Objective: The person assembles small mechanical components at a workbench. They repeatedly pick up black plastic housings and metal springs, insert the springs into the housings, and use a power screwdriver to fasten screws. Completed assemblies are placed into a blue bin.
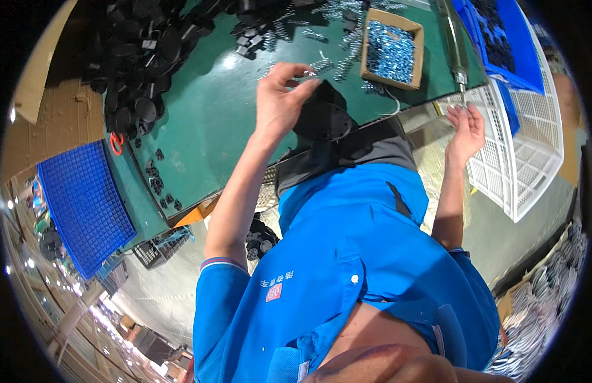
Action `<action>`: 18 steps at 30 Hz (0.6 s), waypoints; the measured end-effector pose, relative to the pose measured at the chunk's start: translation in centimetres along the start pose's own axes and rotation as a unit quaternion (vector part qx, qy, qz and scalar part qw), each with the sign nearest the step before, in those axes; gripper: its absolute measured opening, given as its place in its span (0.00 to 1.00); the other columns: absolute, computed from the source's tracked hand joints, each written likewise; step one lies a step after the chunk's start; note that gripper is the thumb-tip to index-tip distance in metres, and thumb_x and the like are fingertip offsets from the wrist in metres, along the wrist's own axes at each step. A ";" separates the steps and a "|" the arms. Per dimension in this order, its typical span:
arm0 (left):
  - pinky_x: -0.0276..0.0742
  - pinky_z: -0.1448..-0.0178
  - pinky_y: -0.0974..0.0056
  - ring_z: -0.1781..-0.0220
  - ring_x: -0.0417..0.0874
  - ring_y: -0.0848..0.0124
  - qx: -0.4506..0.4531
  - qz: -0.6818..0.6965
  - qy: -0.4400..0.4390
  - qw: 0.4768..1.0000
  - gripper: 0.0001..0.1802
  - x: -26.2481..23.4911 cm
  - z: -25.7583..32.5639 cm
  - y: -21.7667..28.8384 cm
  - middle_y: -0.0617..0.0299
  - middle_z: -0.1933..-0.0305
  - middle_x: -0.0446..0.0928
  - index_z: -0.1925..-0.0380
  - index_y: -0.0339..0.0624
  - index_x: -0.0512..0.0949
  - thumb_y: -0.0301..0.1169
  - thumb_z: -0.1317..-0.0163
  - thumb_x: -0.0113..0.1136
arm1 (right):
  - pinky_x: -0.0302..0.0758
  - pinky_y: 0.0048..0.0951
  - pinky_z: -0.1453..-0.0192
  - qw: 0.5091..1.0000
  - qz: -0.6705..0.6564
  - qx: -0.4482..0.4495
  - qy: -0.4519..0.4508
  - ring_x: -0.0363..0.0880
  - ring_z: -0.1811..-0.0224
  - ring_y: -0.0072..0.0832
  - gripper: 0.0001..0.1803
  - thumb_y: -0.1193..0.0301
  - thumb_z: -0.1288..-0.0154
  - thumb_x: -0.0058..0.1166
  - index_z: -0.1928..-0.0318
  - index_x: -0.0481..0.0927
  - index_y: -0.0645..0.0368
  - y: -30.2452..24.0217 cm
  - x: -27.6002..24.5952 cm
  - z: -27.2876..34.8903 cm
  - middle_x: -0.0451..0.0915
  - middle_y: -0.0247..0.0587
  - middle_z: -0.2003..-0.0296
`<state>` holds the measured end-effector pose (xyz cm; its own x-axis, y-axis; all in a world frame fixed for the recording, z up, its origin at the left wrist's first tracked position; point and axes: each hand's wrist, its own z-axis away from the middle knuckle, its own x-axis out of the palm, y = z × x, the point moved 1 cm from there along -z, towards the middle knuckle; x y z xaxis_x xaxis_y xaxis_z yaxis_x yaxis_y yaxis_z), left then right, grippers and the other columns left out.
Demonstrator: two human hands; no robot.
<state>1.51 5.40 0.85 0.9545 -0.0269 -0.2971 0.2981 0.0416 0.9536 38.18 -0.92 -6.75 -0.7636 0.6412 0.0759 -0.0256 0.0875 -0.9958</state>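
Note:
Over the green table (207, 121), my left hand (278, 99) is closed, thumb and forefinger pinching a small shiny piece that looks like a coil spring (310, 74). Just right of it, a black plastic part (328, 121) with a rounded base stands at the table's near edge. My right hand (466, 131) is off the table's right corner, fingertips pinched together at the tip of a hanging power screwdriver (458, 57). Whatever these fingers hold is too small to make out. Loose coil springs (344, 67) lie beyond my left hand.
An open cardboard box (420, 57) of small bluish screws stands at the back right. Black parts (146, 57) are heaped at the left, near red-handled scissors (117, 143). Beside my right hand are a blue bin (531, 70) and a white basket (500, 172); a blue grid tray (85, 204) lies far left.

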 end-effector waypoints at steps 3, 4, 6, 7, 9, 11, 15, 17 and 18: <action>0.76 0.60 0.69 0.64 0.80 0.74 0.058 -0.100 -0.018 0.993 0.10 0.1 -0.4 0.4 0.63 0.62 0.80 0.63 0.37 0.83 0.24 0.47 0.69 | 0.81 0.27 0.53 0.993 0.103 0.008 -0.055 0.83 0.57 0.31 0.16 0.80 0.34 0.55 0.46 0.74 0.72 -0.5 -0.7 -0.9 0.82 0.51 0.57; 0.76 0.58 0.68 0.61 0.81 0.72 0.062 -0.123 -0.025 0.990 0.11 0.3 -0.5 1.0 0.62 0.62 0.80 0.63 0.39 0.83 0.25 0.48 0.69 | 0.80 0.27 0.52 0.981 0.184 -0.023 -0.058 0.83 0.56 0.31 0.18 0.79 0.34 0.55 0.45 0.74 0.71 -1.2 -0.7 -1.3 0.82 0.51 0.55; 0.76 0.55 0.62 0.60 0.81 0.62 0.062 -0.155 -0.064 0.984 0.10 0.7 -0.5 0.6 0.58 0.62 0.79 0.64 0.41 0.83 0.28 0.48 0.69 | 0.78 0.26 0.49 0.933 0.342 -0.092 -0.059 0.81 0.53 0.29 0.21 0.78 0.34 0.56 0.42 0.73 0.71 -3.9 -0.3 -2.4 0.81 0.49 0.52; 0.76 0.55 0.60 0.59 0.81 0.59 0.086 -0.195 -0.058 0.975 0.10 0.7 -0.3 0.7 0.57 0.61 0.78 0.65 0.41 0.83 0.28 0.48 0.69 | 0.77 0.27 0.46 0.948 0.303 -0.089 -0.039 0.80 0.51 0.27 0.21 0.75 0.35 0.58 0.42 0.73 0.70 -5.1 0.5 -2.8 0.81 0.47 0.51; 0.76 0.54 0.56 0.57 0.81 0.53 0.094 -0.247 -0.056 0.963 0.10 1.0 0.1 1.1 0.55 0.60 0.78 0.64 0.41 0.82 0.27 0.49 0.67 | 0.78 0.27 0.49 0.955 0.255 -0.135 -0.064 0.81 0.54 0.25 0.19 0.75 0.35 0.58 0.44 0.76 0.68 -8.7 4.3 -2.2 0.82 0.45 0.54; 0.76 0.54 0.55 0.58 0.80 0.53 0.069 -0.252 -0.058 0.964 0.11 1.0 0.4 1.3 0.55 0.61 0.77 0.63 0.41 0.81 0.27 0.49 0.67 | 0.78 0.25 0.52 0.945 0.229 -0.159 -0.168 0.81 0.57 0.23 0.17 0.76 0.35 0.59 0.46 0.78 0.64 -10.3 8.9 -1.7 0.83 0.41 0.56; 0.76 0.55 0.54 0.58 0.80 0.51 0.039 -0.237 -0.073 0.968 0.17 0.8 1.0 2.1 0.53 0.60 0.77 0.56 0.41 0.80 0.28 0.48 0.67 | 0.79 0.30 0.58 0.836 0.312 -0.292 -0.344 0.83 0.62 0.31 0.12 0.71 0.40 0.61 0.55 0.83 0.58 -10.3 18.9 -2.5 0.83 0.38 0.59; 0.75 0.55 0.54 0.59 0.79 0.51 0.062 -0.201 -0.037 0.977 0.20 0.9 1.7 1.5 0.52 0.59 0.77 0.52 0.40 0.78 0.29 0.47 0.67 | 0.79 0.37 0.59 0.745 0.411 -0.367 -0.377 0.83 0.61 0.41 0.11 0.67 0.43 0.62 0.61 0.83 0.58 -9.1 23.0 -3.1 0.83 0.42 0.60; 0.75 0.55 0.54 0.60 0.79 0.51 0.073 -0.183 -0.019 0.980 0.22 0.9 2.1 1.2 0.52 0.58 0.77 0.50 0.40 0.77 0.29 0.47 0.67 | 0.80 0.40 0.59 0.684 0.472 -0.393 -0.393 0.83 0.60 0.46 0.11 0.66 0.44 0.62 0.64 0.84 0.59 -8.7 24.7 -3.1 0.83 0.45 0.61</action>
<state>2.71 3.37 1.82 0.7818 -0.0498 -0.6216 0.6130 -0.1215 0.7807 21.56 16.49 3.95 -0.3196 0.1133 -0.9408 0.8375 0.4982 -0.2245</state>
